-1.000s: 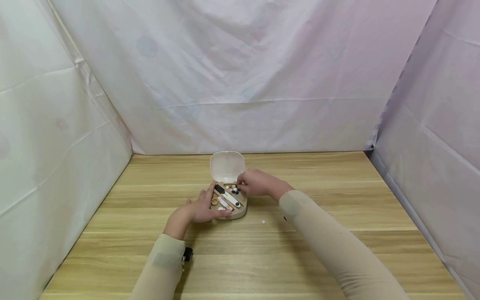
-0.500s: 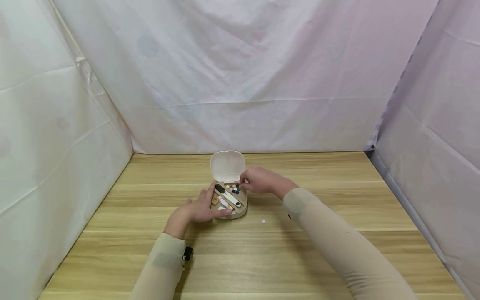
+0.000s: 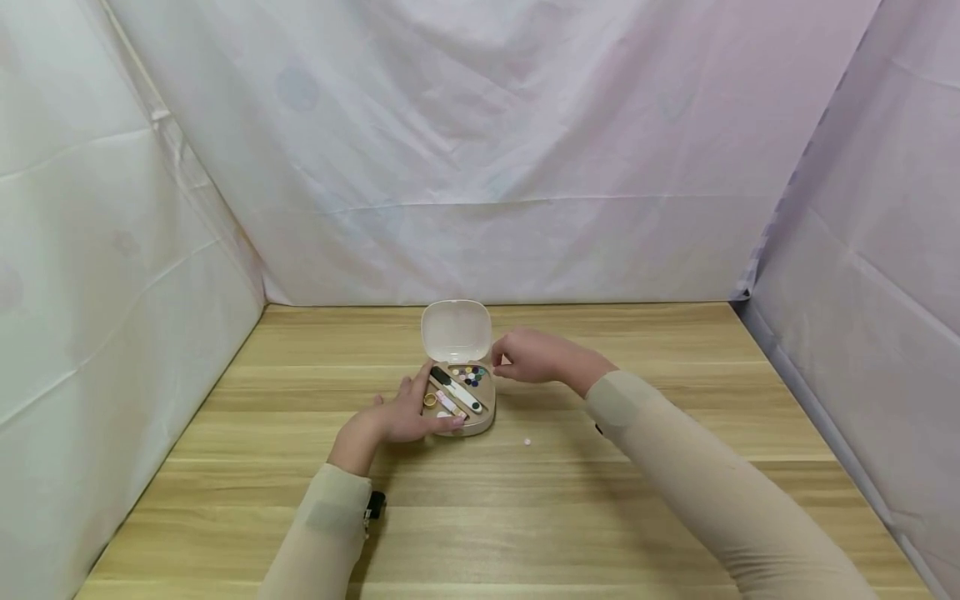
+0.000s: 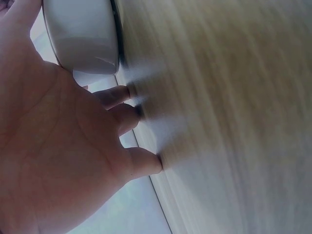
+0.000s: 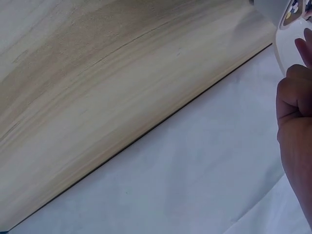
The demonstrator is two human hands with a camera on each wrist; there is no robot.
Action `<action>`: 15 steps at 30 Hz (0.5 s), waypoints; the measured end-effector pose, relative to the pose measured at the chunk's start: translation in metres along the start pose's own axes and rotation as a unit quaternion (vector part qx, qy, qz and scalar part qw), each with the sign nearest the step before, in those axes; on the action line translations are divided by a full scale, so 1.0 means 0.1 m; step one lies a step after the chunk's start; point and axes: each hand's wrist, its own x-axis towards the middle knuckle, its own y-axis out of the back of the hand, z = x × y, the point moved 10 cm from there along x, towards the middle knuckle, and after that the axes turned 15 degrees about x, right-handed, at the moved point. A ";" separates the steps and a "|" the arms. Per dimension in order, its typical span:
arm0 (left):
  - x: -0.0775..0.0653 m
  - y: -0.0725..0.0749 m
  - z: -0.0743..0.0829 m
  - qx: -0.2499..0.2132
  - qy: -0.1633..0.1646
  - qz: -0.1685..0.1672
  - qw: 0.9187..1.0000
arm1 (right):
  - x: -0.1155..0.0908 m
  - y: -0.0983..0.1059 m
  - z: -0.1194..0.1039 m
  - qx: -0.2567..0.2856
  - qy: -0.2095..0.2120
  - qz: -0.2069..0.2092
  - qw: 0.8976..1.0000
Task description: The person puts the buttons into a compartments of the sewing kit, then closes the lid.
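A pale sewing box (image 3: 486,421) stands on the table with its lid (image 3: 456,332) raised. In its tray lie several coloured buttons (image 3: 471,377), thread snips (image 3: 457,390) with a black-covered end, a gold ring-shaped piece (image 3: 429,400) and a pink-and-white strip (image 3: 450,405). My left hand (image 3: 405,415) is spread along the box's left side, thumb straight across the front edge; in the left wrist view its other fingertips (image 4: 151,161) meet the tabletop. My right hand (image 3: 528,357) hovers at the back right corner, thumb and finger bent close together; I cannot tell whether they hold something.
A small whitish button (image 3: 527,442) lies on the wooden table (image 3: 465,517) in front of the box, to its right. White cloth (image 3: 480,150) hangs behind the table and along both sides.
My right hand has drawn back from the buttons, rightward and slightly away, past the tray's edge. More of the buttons show now, a teal one among them. The left hand stays in place.
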 end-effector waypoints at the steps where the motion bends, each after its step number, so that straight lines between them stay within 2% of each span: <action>1: 0.00 0.00 0.00 -0.002 -0.001 0.002 1.000 | -0.02 0.00 0.00 -0.003 -0.001 -0.004 1.000; 9: 0.03 -0.02 -0.02 0.006 0.000 0.001 1.000 | -0.27 -0.13 0.12 0.012 -0.025 -0.037 0.999; 15: 0.09 -0.06 -0.07 0.008 0.002 0.001 1.000 | -0.49 -0.35 0.11 0.035 -0.011 -0.048 0.998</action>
